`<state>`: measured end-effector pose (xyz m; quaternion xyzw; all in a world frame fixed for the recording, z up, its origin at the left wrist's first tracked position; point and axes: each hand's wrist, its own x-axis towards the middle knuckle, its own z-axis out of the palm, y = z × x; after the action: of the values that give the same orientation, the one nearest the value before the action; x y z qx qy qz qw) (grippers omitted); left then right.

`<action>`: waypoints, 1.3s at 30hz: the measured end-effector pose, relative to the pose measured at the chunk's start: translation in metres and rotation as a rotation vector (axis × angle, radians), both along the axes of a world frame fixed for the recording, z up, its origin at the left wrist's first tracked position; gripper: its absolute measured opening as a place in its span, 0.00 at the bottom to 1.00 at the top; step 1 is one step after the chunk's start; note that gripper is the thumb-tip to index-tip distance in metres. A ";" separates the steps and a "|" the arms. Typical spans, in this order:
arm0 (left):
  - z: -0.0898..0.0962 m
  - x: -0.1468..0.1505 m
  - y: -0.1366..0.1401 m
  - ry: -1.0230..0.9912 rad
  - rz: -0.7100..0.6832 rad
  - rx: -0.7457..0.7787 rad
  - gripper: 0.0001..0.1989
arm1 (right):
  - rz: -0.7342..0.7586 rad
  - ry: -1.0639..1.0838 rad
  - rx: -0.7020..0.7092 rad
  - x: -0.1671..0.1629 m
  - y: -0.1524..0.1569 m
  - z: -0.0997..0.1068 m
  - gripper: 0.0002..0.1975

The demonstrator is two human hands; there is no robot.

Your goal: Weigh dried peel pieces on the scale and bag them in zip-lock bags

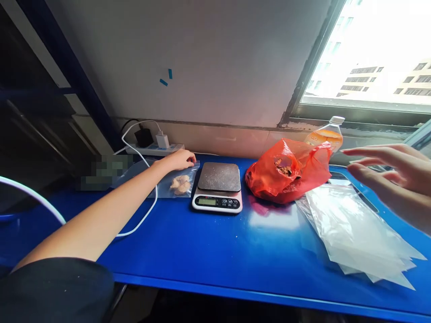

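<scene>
My left hand (182,159) is at the far edge of a clear plastic bag (161,190), its fingers curled and closed at the bag's upper corner; part of the grip is hidden. Pale beige lumps (181,184) lie inside this bag. Just right of it stands a digital kitchen scale (218,177) with pale specks on its grey plate. On the right, my right hand (395,172) hovers open, fingers stretched leftward and holding nothing. Below it lies a stack of clear plastic bags (353,229). A red plastic bag (286,172) with brown, flaky pieces (283,168) showing in its mouth sits between scale and hand.
Behind the red bag stands a bottle of orange liquid (326,134). A dark flat device (365,197) lies partly beneath the stacked bags. A power strip (153,149) with plugs lies along the wall, and a white cable (148,215) loops across the blue table (208,251).
</scene>
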<state>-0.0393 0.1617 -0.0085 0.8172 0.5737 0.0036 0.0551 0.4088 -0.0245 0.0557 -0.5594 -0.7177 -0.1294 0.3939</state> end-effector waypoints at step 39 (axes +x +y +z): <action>0.067 0.047 -0.157 -0.540 -0.317 0.360 0.02 | 0.672 0.775 -0.360 -0.172 -0.005 -0.040 0.12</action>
<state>0.0078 0.0043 0.0586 0.8622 0.3948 0.3117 0.0599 0.2368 -0.0294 0.0159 -0.3643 -0.6702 0.3443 0.5473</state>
